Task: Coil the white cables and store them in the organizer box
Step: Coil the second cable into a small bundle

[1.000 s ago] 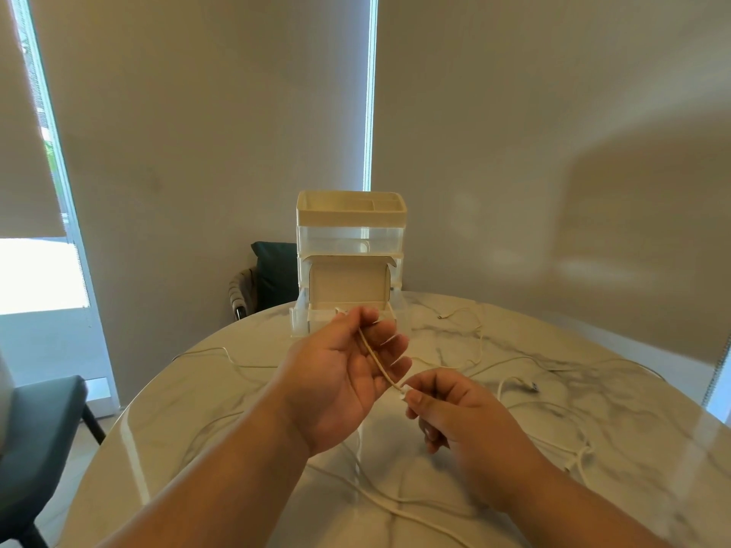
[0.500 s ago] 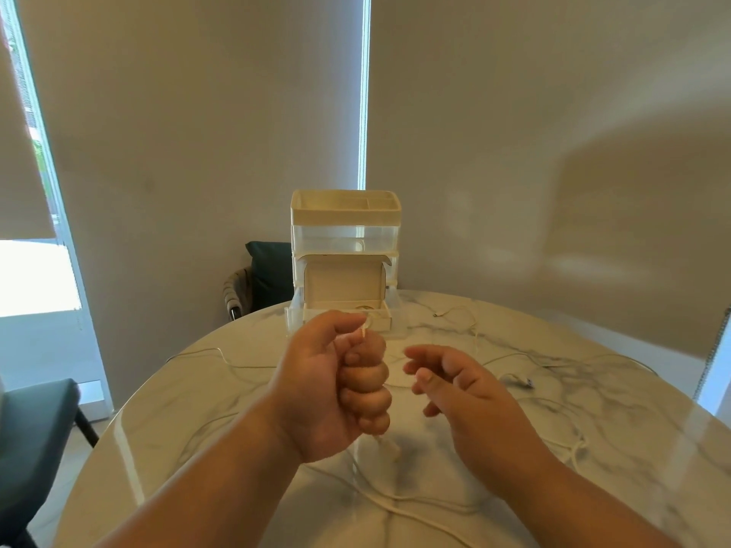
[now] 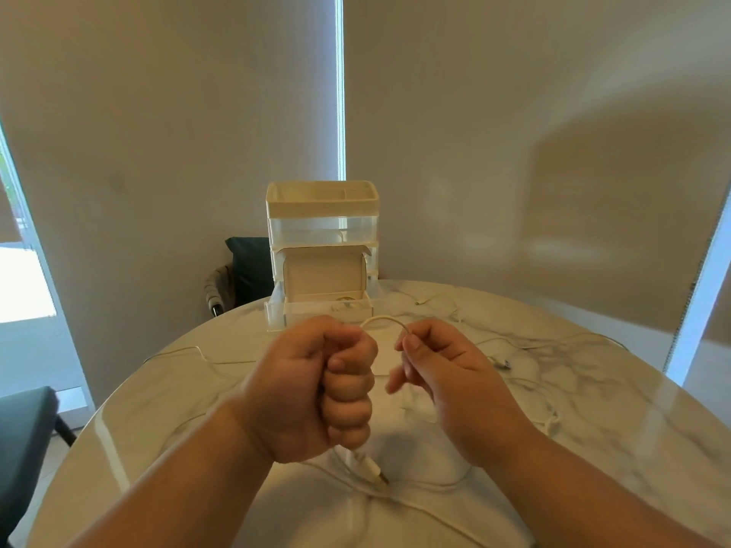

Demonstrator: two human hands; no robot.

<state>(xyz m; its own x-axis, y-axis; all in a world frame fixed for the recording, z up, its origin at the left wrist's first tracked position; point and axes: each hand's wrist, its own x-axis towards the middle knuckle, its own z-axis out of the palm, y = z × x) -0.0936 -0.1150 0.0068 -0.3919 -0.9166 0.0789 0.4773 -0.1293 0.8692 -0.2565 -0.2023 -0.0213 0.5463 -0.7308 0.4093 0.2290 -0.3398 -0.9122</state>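
Although let go moments ago, re-pinched white cable (image 3: 385,319) in right hand (image 3: 447,373), fisted in left hand (image 3: 312,385) above worktop's (image 3: 633,429) near edge: first loop arched, coiling judged barely begun.

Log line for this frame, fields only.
stage: coiling | left hand: fist round white cable | right hand: pinches cable loop | organizer box: on table, beyond hands

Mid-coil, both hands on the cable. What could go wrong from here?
1. The plug dangles below the left hand, just above loose cables spread over the table; further winding may snag or drag them.
2. The right hand only pinches the white cable at its fingertips; a slip would probably let the loop spring open.
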